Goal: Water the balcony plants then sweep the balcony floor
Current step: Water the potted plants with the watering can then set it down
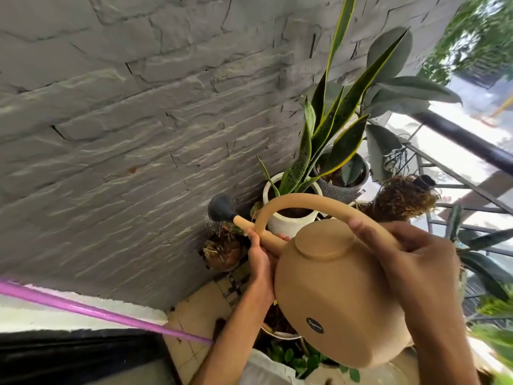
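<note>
A pink pole (105, 312) slants along the grey stone wall (125, 120) at far left. Next, a small brown pot (222, 250) sits under the dark rose (220, 208), water sprinkling down. The left hand (261, 262) curls round the spout of the tan watering can (338, 295). The right hand (416, 259) grips its arched handle, below the snake plant (319, 140) in a white pot (288, 220).

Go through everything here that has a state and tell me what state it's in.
Watering can: tilted, sprinkling from its dark rose.
Left hand: steadying the spout.
Right hand: gripping the handle.
Small brown pot: being watered.
Snake plant: upright in its white pot.
</note>
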